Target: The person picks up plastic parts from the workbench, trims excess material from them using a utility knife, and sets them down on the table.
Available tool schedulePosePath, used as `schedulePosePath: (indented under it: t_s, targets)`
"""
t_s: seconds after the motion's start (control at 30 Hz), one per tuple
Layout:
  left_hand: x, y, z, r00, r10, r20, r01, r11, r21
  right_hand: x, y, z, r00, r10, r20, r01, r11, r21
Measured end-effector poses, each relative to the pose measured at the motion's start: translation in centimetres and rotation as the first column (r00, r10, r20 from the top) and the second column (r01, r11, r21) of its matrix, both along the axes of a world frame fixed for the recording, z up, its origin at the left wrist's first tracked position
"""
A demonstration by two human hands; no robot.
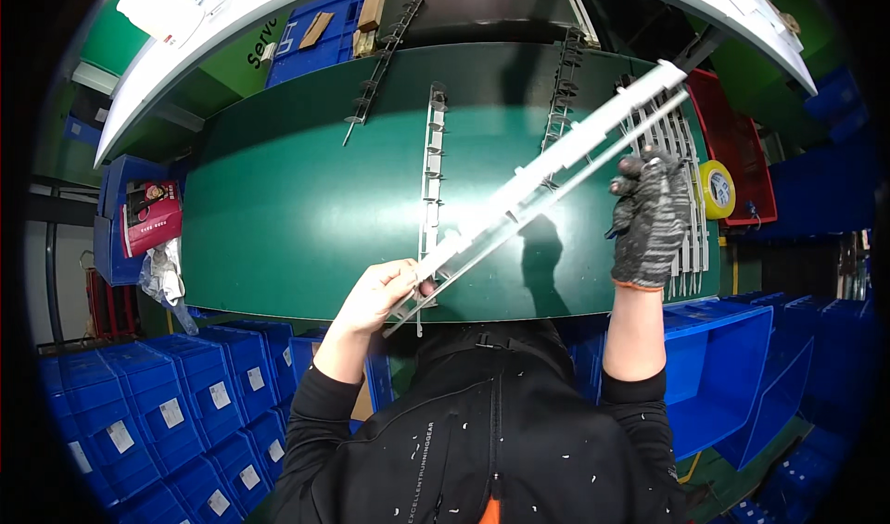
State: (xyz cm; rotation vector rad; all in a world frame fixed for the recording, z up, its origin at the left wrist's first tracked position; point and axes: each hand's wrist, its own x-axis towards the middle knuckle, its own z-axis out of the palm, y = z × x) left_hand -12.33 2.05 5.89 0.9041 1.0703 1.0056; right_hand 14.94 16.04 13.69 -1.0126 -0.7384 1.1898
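My bare left hand (378, 297) is closed round the near end of a long pale slotted rail (565, 149). The rail slants up to the right above the table, a thin rod running along its lower side. My right hand (652, 218), in a dark grey knit glove, is below the rail's far part with bent fingers apart, and nothing shows in it. Under it lie several long metal strips (691, 237) side by side. A spiral-bladed shaft in a narrow channel (432, 163) lies near the middle, its near end partly hidden by my left hand.
Two more spiral-bladed shafts lie farther back, a left shaft (375, 79) and a right shaft (560, 93). A yellow tape roll (717, 189) and a red bin (742, 153) flank the green table (297, 218) at right. Blue crates (176, 390) stand near left; an open blue crate (709, 376) near right.
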Motion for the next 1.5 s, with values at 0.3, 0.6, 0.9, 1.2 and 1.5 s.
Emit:
schedulePosePath:
  t_s: [0.3, 0.6, 0.9, 1.2, 1.5]
  targets:
    - [3.8, 0.5, 0.6, 0.818, 0.169, 0.549, -0.084, 0.981, -0.176, -4.3, -6.8, -5.4, 0.526, 0.238, 0.817, -0.568, 0.813, 0.129]
    - [5.3, 1.2, 0.5, 0.872, 0.191, 0.45, -0.115, 0.975, -0.191, -4.0, -9.4, -4.7, 0.422, 0.421, 0.803, -0.7, 0.714, -0.007]
    - [6.8, 0.9, -0.1, 0.927, 0.247, 0.282, -0.24, 0.969, -0.06, -4.0, -8.9, -4.9, 0.191, 0.252, 0.949, -0.627, 0.775, -0.08]
    - [6.6, 0.9, -0.7, 0.951, 0.286, -0.119, -0.261, 0.947, 0.189, -3.2, -7.9, -5.9, 0.31, 0.948, -0.078, -0.951, 0.307, -0.043]
    - [10.1, 0.3, -6.2, 0.543, 0.269, -0.796, -0.009, 0.949, 0.314, -5.9, -6.7, -12.7, 0.383, 0.52, 0.763, -0.371, 0.843, -0.389]
